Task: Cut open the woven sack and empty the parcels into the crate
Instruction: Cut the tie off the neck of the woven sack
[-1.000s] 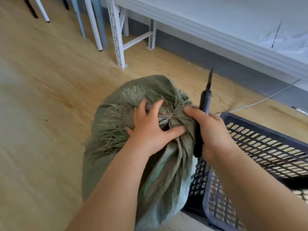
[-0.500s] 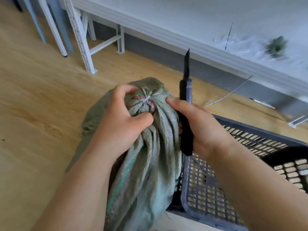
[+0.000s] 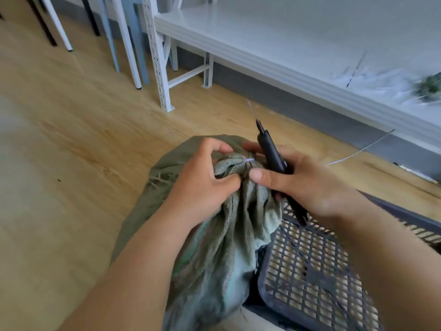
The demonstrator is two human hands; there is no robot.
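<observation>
Head view: both hands pinch coarse green woven sack (image 3: 222,247), bunched.

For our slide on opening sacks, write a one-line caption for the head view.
Left hand grips the tied sack neck; right hand holds a knife beside the crate.

Sack (image 3: 214,259): faded olive-green weave, pale tie (image 3: 249,160) at neck. Knife (image 3: 272,155): black. Crate (image 3: 310,271): dark blue-grey lattice. Floor (image 3: 71,139): light wood grain. Shelf (image 3: 286,51): white.
</observation>
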